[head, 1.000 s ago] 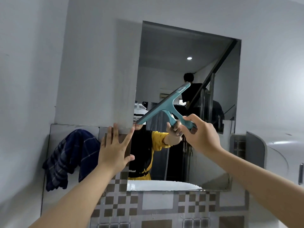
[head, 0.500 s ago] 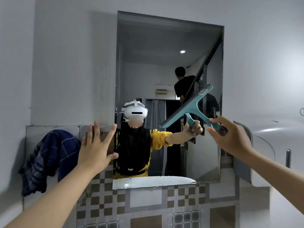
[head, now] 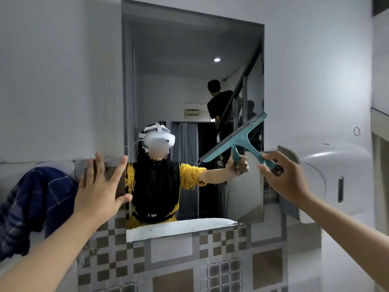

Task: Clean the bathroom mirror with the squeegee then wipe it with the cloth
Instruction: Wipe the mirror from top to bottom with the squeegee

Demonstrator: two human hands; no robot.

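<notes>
A rectangular frameless mirror hangs on the white wall above patterned tiles. My right hand grips the handle of a teal squeegee, whose blade lies tilted against the mirror's lower right part, near its right edge. My left hand rests flat with spread fingers on the wall at the mirror's lower left edge. A dark blue checked cloth hangs crumpled on the ledge at the far left, apart from both hands.
Brown and grey patterned tiles cover the wall below the mirror. A white rounded fixture juts out on the right, close behind my right hand. The mirror reflects a person on a staircase.
The squeegee and my right hand have moved right across the mirror, toward its right edge. My view has shifted left. The left hand stays at the mirror's lower left edge.
</notes>
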